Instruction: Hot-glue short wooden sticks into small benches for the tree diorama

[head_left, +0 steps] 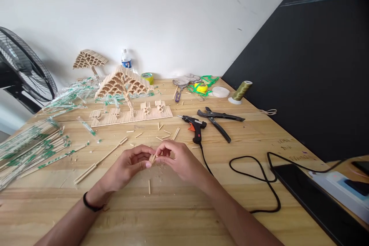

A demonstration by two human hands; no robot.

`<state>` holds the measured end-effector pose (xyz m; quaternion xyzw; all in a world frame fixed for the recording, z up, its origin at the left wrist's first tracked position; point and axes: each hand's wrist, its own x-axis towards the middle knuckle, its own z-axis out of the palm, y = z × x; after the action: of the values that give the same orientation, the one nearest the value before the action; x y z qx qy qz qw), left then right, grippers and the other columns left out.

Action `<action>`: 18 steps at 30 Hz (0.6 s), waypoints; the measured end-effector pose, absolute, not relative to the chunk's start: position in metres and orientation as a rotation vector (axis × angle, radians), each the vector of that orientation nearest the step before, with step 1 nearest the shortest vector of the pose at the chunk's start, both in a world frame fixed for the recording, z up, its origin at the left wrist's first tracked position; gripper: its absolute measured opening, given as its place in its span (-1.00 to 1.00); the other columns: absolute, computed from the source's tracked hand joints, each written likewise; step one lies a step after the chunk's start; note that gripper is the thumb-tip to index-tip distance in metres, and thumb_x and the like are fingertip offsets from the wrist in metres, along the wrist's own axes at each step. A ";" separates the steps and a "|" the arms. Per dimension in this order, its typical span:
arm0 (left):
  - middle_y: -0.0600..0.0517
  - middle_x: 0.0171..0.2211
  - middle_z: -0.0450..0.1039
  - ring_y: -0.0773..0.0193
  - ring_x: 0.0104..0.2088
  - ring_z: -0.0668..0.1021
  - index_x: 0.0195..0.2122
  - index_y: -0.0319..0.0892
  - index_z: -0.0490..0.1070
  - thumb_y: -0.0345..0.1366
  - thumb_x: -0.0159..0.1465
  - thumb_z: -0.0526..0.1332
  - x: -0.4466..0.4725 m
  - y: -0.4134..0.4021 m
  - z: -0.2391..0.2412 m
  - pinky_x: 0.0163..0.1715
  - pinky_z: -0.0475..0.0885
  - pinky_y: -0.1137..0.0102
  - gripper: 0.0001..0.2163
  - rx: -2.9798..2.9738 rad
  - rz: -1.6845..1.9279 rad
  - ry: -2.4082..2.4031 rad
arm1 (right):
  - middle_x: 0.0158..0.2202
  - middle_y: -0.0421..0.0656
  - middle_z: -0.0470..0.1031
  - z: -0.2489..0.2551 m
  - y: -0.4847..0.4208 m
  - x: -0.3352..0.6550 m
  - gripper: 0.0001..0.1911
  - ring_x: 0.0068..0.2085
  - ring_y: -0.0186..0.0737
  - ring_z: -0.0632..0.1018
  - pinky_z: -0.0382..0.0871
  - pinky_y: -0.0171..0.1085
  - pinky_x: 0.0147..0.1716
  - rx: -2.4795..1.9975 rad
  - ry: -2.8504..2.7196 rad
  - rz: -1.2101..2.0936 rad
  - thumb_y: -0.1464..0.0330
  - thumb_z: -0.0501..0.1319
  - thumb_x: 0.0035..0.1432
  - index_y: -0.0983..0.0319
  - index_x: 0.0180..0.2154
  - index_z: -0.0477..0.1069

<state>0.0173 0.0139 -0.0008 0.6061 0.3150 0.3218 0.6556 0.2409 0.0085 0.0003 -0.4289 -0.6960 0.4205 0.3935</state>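
My left hand and my right hand meet over the middle of the wooden table. Between their fingertips they pinch a small bundle of short bamboo stick pieces. One loose short stick lies on the table just below my hands. A long chopstick pair lies to the left of my left hand. Behind my hands stands a chopstick model with a tree-shaped top on a flat stick base.
A black hot glue gun with its cord lies right of my hands, black pliers beyond it. Wrapped chopsticks pile at left. A thread spool, tape, water bottle, fan and dark tablet surround the work area.
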 end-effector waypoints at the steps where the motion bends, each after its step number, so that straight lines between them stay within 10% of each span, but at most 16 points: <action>1: -0.12 0.00 0.64 0.09 0.03 0.64 0.04 -0.13 0.58 -0.25 0.36 0.40 0.018 0.013 -0.001 0.12 0.49 0.20 -0.75 1.350 0.754 0.711 | -0.34 -0.24 0.58 0.000 0.008 0.241 -0.85 -0.33 -0.26 0.53 0.36 -0.32 -0.30 -1.083 -1.745 1.072 0.52 0.47 0.17 0.19 -0.32 0.58; 18: -0.09 -0.08 0.66 0.12 -0.07 0.70 -0.03 -0.16 0.65 -0.30 0.29 0.47 0.027 0.005 0.000 0.03 0.63 0.24 -0.77 1.266 0.963 0.740 | -0.33 -0.19 0.60 -0.002 0.000 0.232 -0.79 -0.34 -0.22 0.59 0.51 -0.23 -0.29 -1.000 -1.412 1.276 0.19 0.46 0.21 0.15 -0.25 0.53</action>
<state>0.0275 0.0049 0.0004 0.5547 0.3244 0.4221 0.6394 0.2325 0.0001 -0.0020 -0.4090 -0.5778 0.5221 0.4757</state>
